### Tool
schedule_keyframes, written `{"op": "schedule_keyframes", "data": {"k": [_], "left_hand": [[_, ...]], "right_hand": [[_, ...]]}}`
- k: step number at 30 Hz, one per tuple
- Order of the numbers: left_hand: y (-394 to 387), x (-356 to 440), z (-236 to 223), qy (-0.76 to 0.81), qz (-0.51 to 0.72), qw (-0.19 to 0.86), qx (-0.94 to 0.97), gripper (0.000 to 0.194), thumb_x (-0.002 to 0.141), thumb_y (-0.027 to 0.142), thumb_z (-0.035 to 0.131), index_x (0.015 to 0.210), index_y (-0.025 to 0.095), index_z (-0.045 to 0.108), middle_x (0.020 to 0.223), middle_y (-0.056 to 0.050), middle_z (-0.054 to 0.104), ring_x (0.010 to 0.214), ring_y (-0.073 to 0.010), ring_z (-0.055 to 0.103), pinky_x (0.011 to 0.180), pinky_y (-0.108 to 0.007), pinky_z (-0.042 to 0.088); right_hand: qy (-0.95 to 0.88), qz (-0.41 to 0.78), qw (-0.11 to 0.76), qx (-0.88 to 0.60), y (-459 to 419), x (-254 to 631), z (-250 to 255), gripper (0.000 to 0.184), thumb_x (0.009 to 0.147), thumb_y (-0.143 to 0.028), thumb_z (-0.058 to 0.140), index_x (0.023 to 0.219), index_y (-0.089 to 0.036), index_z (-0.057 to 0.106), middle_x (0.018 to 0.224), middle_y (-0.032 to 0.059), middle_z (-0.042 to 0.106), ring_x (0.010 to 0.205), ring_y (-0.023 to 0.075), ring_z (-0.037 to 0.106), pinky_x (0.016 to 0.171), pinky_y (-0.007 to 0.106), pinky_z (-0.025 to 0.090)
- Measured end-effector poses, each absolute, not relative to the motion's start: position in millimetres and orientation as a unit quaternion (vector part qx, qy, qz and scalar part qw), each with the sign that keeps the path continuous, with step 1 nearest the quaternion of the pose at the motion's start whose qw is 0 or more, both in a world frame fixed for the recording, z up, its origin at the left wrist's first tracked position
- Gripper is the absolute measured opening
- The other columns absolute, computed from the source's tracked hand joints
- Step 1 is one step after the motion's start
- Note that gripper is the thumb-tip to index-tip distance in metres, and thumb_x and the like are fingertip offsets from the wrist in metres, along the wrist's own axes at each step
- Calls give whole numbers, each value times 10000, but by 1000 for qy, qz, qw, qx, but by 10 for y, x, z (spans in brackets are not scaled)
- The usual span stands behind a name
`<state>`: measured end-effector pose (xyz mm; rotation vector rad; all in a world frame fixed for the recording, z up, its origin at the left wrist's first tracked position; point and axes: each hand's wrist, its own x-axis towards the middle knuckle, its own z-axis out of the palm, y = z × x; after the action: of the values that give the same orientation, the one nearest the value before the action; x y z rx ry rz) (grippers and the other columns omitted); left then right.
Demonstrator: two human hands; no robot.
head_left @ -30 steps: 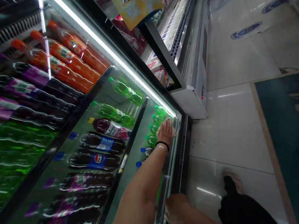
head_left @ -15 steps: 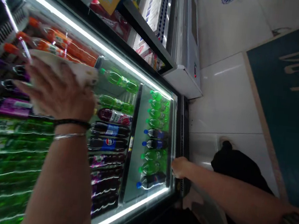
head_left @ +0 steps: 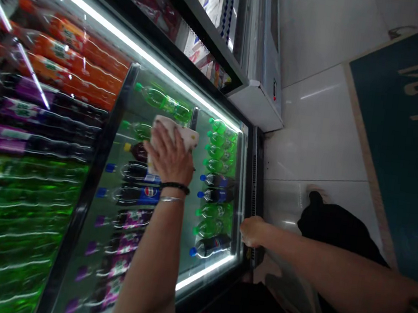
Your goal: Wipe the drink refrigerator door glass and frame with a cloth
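My left hand (head_left: 173, 157) lies over a white cloth (head_left: 186, 136), fingers spread, pressing it against the glass door (head_left: 191, 205) of a lit drinks cooler. A dark bracelet and a silver bangle circle that wrist. Behind the glass, the cloth and hand partly hide a green bottle (head_left: 139, 130) and a dark red bottle (head_left: 139, 151). At the door's lower frame (head_left: 246, 181), on the right of the view, my right hand (head_left: 252, 231) is closed around the edge; its fingertips are mostly hidden.
The view is turned sideways. Orange (head_left: 61, 54), purple-labelled and green bottles (head_left: 15, 214) fill the cooler shelves. A white chest freezer (head_left: 264, 97) stands alongside, above in view. To the right are floor tiles (head_left: 318, 139), a dark green mat (head_left: 406, 130) and a black-clad leg (head_left: 333, 225).
My left hand has moved the cloth rightward and slightly down in view, from over the orange and purple bottles to the middle shelf. My right hand stays at the door edge.
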<state>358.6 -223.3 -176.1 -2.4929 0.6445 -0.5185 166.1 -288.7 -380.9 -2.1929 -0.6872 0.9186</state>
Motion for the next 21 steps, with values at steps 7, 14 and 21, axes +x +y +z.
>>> {"op": "schedule_keyframes", "data": {"k": [7,14,21], "left_hand": [[-2180,3556,-3641,298,22,229,-927,693,1070,172,361,1749,71,268,1821,-201,-64,1733,-371,-72,1443,-673,20],[-1863,3124,-4167,319,111,237,-911,694,1054,107,276,1747,76,279,1825,-176,-29,1727,-328,-55,1461,-616,41],[-1788,2821,-2465,254,-76,250,-931,750,1068,266,448,1777,186,219,1845,-179,-14,1742,-367,-3,1398,-736,-19]], "right_hand": [[-280,372,320,-825,-2879,1803,-3730,344,1030,-248,681,1301,-65,787,1316,254,753,1251,432,737,1025,597,650],[-284,385,315,-820,-2891,1820,-3705,348,1033,-243,671,1312,-69,781,1330,257,746,1284,412,726,1040,571,652],[-263,390,304,-828,-2933,1775,-3665,367,1022,-204,680,1338,-40,769,1408,266,711,1299,403,717,1081,529,627]]}}
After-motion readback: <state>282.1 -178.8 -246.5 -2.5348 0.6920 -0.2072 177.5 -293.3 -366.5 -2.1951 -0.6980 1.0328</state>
